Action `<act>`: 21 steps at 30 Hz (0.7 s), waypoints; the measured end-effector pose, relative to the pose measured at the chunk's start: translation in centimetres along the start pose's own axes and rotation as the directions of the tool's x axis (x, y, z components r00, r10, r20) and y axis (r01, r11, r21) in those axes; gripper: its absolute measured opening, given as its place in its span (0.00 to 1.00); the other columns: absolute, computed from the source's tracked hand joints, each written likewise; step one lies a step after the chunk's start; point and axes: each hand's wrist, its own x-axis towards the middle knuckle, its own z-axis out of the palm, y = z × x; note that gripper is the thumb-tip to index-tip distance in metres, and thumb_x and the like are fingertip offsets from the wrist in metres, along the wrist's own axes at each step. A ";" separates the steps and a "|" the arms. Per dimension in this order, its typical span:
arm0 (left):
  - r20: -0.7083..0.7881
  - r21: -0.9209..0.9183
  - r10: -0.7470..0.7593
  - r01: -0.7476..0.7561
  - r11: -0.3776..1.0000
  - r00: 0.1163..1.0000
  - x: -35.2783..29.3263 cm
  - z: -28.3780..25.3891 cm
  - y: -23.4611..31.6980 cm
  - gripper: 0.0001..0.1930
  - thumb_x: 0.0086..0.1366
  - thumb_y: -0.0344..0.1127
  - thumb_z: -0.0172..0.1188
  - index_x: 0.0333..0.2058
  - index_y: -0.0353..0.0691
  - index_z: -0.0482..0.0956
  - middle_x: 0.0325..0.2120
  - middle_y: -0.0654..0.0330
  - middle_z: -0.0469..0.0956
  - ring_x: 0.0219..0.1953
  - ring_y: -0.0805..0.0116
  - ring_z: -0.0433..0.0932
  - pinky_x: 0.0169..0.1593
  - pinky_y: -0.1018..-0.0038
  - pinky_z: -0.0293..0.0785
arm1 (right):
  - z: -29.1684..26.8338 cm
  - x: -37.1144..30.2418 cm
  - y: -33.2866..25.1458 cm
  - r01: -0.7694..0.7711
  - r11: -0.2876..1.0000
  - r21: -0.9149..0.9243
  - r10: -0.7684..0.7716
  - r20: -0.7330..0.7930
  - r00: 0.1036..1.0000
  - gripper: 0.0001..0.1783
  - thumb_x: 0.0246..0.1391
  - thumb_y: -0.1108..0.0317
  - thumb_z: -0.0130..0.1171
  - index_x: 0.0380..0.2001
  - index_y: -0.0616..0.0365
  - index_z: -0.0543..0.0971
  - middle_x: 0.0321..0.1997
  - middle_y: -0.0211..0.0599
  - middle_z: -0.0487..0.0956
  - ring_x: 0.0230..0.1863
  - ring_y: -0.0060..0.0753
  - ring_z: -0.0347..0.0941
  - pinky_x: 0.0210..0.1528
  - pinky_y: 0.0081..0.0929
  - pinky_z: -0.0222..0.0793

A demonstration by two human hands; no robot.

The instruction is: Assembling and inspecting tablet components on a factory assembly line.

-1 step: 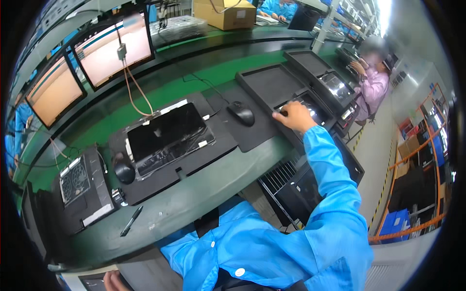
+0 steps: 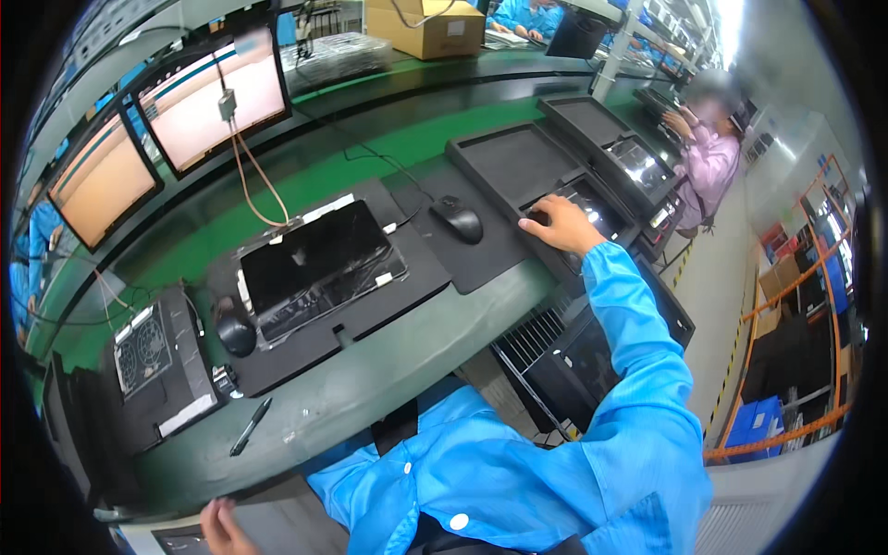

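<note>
My right hand reaches over a black tray at the right of the bench, beside a glossy dark panel lying in it. Its thumb points left and its fingers curl down; what lies between them is dark and cannot be made out. Low at the left, my left hand is partly cut off by the lower edge, fingers stretched up with nothing visible in them. In front of me, a dark flat screen with white tape tabs rests on a black mat.
Black mice lie beside the screen. A pen lies near the bench edge. Two lit monitors stand at the back left. A patterned plate sits far left. A person in pink works at the right.
My left hand has risen slightly into view from the lower edge. My right hand stays over the tray. The whole view has shifted a little.
</note>
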 end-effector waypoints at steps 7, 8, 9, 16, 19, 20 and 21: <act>0.254 -0.411 0.547 -0.422 0.808 0.798 5.0 18.0 10.5 0.05 0.64 0.22 0.63 0.39 0.31 0.81 0.28 0.52 0.81 0.28 0.64 0.81 0.35 0.71 0.76 | 2.1 0.3 1.9 0.249 0.960 0.126 -0.233 -0.130 0.964 0.26 0.61 0.47 0.60 0.48 0.59 0.83 0.51 0.46 0.79 0.61 0.50 0.71 0.67 0.44 0.61; 0.241 -0.445 0.506 -0.369 0.816 0.828 4.7 19.5 11.0 0.04 0.64 0.22 0.64 0.38 0.31 0.82 0.27 0.52 0.81 0.27 0.63 0.81 0.35 0.71 0.76 | 2.3 0.8 1.9 0.271 0.955 0.119 -0.254 -0.141 0.957 0.23 0.63 0.49 0.59 0.45 0.59 0.84 0.47 0.45 0.78 0.56 0.48 0.71 0.63 0.43 0.63; 0.231 -0.478 0.462 -0.314 0.820 0.856 4.6 20.7 11.2 0.04 0.63 0.22 0.64 0.37 0.32 0.82 0.26 0.52 0.81 0.27 0.63 0.81 0.34 0.71 0.75 | 2.4 1.1 1.9 0.268 0.955 0.123 -0.251 -0.140 0.958 0.23 0.63 0.49 0.59 0.45 0.59 0.84 0.47 0.45 0.78 0.56 0.48 0.71 0.63 0.43 0.63; 0.196 -0.271 0.612 -0.558 0.785 0.766 5.0 22.3 11.4 0.04 0.61 0.21 0.65 0.36 0.33 0.82 0.24 0.54 0.80 0.25 0.60 0.78 0.32 0.68 0.71 | 3.9 3.6 4.8 0.341 0.911 0.233 -0.272 -0.285 0.919 0.14 0.64 0.59 0.61 0.33 0.60 0.80 0.35 0.39 0.76 0.41 0.46 0.72 0.48 0.41 0.66; 0.198 -0.268 0.603 -0.549 0.792 0.773 5.3 22.4 11.4 0.05 0.61 0.21 0.64 0.36 0.33 0.82 0.24 0.54 0.79 0.25 0.59 0.78 0.32 0.68 0.70 | 2.1 4.2 4.1 0.220 0.946 0.238 -0.150 -0.282 0.948 0.19 0.69 0.56 0.55 0.30 0.60 0.76 0.30 0.48 0.77 0.38 0.55 0.74 0.43 0.48 0.66; 0.198 -0.276 0.599 -0.543 0.793 0.776 5.4 22.4 11.4 0.05 0.61 0.21 0.64 0.36 0.33 0.82 0.24 0.54 0.79 0.25 0.59 0.78 0.32 0.68 0.70 | 1.2 4.7 4.1 0.180 0.958 0.224 -0.126 -0.237 0.963 0.21 0.70 0.54 0.53 0.28 0.60 0.75 0.28 0.51 0.76 0.36 0.59 0.73 0.41 0.50 0.66; 0.199 -0.282 0.604 -0.545 0.790 0.772 5.5 22.4 11.3 0.05 0.61 0.20 0.64 0.36 0.34 0.82 0.24 0.54 0.79 0.25 0.59 0.78 0.32 0.67 0.70 | 0.1 5.1 3.9 0.142 0.968 0.207 -0.102 -0.194 0.976 0.23 0.71 0.52 0.52 0.27 0.61 0.74 0.25 0.54 0.75 0.33 0.63 0.73 0.38 0.53 0.66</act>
